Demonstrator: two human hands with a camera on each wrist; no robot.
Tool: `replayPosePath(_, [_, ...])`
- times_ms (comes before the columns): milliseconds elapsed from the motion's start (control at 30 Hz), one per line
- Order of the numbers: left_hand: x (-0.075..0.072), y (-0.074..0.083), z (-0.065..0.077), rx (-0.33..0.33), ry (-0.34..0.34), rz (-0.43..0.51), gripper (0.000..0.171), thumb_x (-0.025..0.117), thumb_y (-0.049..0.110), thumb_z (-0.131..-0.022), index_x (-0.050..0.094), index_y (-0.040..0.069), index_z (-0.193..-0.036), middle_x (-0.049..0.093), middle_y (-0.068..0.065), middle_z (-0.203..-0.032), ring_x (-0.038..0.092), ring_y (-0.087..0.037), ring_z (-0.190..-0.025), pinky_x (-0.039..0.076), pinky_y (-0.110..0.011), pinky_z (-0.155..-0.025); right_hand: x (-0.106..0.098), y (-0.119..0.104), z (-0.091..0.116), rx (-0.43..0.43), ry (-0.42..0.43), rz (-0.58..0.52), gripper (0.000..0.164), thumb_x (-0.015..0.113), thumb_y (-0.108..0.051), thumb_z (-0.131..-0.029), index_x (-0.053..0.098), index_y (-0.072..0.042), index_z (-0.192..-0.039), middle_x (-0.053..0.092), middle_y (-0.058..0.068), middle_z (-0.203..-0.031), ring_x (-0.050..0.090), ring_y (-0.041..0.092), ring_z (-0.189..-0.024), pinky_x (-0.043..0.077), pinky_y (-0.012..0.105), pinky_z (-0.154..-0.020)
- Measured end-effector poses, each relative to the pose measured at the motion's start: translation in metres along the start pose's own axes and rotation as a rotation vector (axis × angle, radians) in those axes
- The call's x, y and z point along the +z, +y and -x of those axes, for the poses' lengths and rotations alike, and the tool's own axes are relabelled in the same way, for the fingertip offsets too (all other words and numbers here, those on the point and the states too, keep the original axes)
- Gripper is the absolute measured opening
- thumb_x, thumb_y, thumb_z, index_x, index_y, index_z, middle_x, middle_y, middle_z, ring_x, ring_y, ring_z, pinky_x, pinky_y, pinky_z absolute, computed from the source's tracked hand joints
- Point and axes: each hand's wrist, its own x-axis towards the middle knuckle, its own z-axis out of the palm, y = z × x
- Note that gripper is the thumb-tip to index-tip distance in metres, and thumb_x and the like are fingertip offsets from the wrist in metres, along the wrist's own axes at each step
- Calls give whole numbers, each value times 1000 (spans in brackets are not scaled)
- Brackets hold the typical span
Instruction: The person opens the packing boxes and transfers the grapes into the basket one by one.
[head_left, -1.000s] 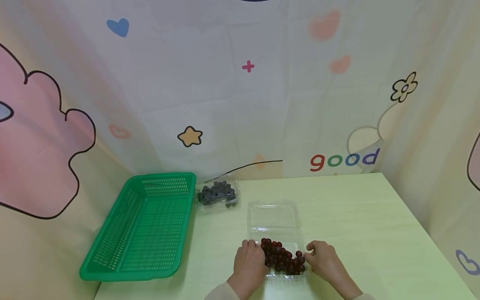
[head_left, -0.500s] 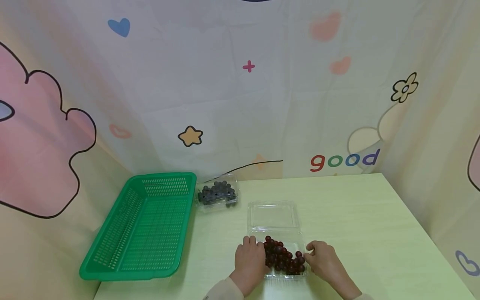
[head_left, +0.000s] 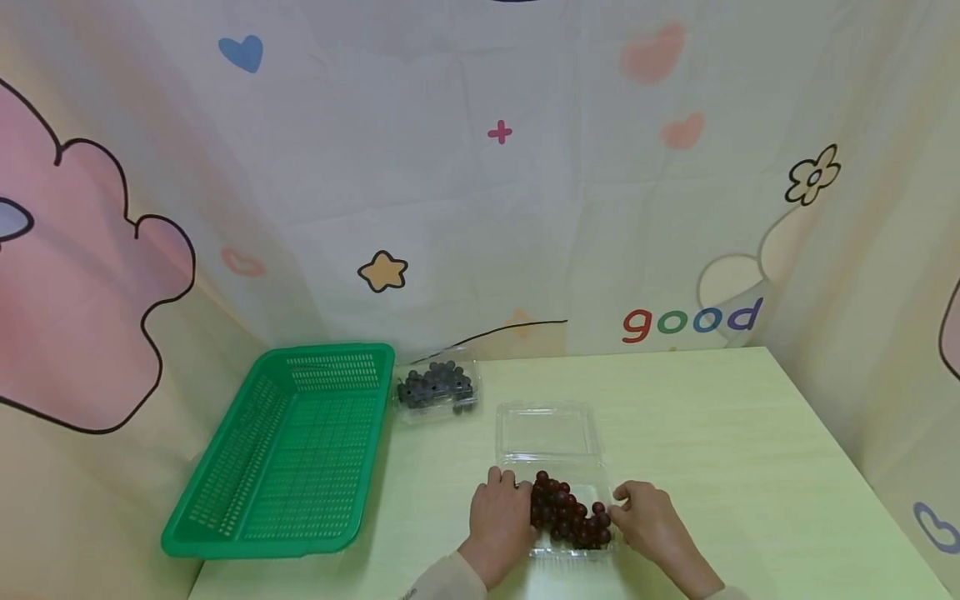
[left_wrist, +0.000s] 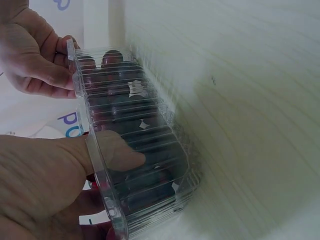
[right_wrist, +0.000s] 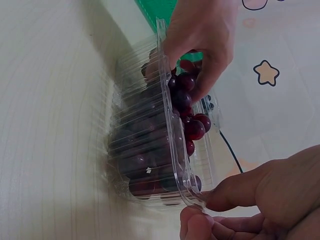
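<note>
A bunch of dark red grapes (head_left: pixel 567 514) lies in the base of a hinged clear plastic box (head_left: pixel 576 554), whose lid (head_left: pixel 547 432) is folded back away from the person. My left hand (head_left: pixel 501 518) grips the left end of the bunch; in the left wrist view its thumb (left_wrist: pixel 122 152) reaches down inside the ribbed wall, while the right wrist view shows its fingers curled over the top grapes (right_wrist: pixel 182 90). At the opposite end, my right hand (head_left: pixel 654 523) pinches the box's rim between thumb and fingers, as its thumb (right_wrist: pixel 232 192) shows up close.
To the left stands a green perforated plastic basket (head_left: pixel 360 467). Beside its back right corner is another clear box with dark grapes (head_left: pixel 437 386). The pale table (head_left: pixel 697 433) extends right and meets a printed curtain (head_left: pixel 480 208) behind.
My left hand has shifted slightly right and away from the person, and the left end of the bunch has moved inward with it. The right hand has stayed at the rim.
</note>
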Motion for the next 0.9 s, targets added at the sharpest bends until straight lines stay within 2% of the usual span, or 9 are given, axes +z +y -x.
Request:
replayPosePath(200, [2,-1,0,10,17,35,36,87,36,-76,68,12,-96,54,-2,-83,40,-19,-80,38,-28,-60,0,2,0,-5,7,-3,25,66,1,-87,66,18,-105,71,10,-77,62,15,-52,52,31,-53])
replayPosePath(333, [3,1,-2,0,-12,26,45,87,48,-79,68,12,-98,57,-2,-86,42,-18,-82,39,-29,-63,-2,1,0,-8,11,-4,25,66,0,-87,66,18,-106,72,12,-78,62,15,-52,52,31,-53])
replayPosePath(433, [3,3,-4,-7,-34,-22,55,85,60,-77,67,12,-100,56,-1,-87,43,-18,-83,40,-29,-67,-2,0,0,-6,10,-2,25,66,0,-87,66,18,-105,72,12,-79,63,15,-53,52,31,-53])
replayPosePath(500, [4,4,-5,-9,-27,-51,54,85,58,-78,65,12,-99,54,-1,-85,43,-18,-83,39,-29,-67,-2,-1,0,-5,6,-1,25,66,0,-88,66,18,-106,72,13,-80,63,15,-54,53,31,-53])
replayPosePath(667, [7,4,-6,-14,28,-75,40,86,39,-76,61,12,-91,50,-1,-82,40,-19,-81,35,-29,-67,-1,0,-1,-14,11,-5,26,66,0,-87,66,18,-106,73,15,-81,64,16,-54,53,31,-53])
replayPosePath(767, [8,4,-6,-4,52,-73,41,87,39,-75,62,11,-91,50,-1,-83,41,-19,-82,35,-30,-67,-1,1,-1,-16,18,0,26,67,0,-87,66,18,-107,73,16,-82,64,16,-55,53,31,-53])
replayPosePath(833, [7,3,-7,2,38,-49,45,87,42,-75,64,10,-95,52,-3,-88,43,-20,-86,37,-31,-69,-1,2,-1,-16,16,4,26,67,0,-88,66,18,-107,73,17,-83,64,16,-55,53,31,-53])
replayPosePath(900, [3,2,-8,2,-4,-3,48,86,44,-76,66,9,-101,56,-4,-95,46,-21,-91,39,-33,-74,-1,2,-1,-13,12,5,26,67,0,-88,66,18,-107,73,16,-82,64,16,-55,53,31,-53])
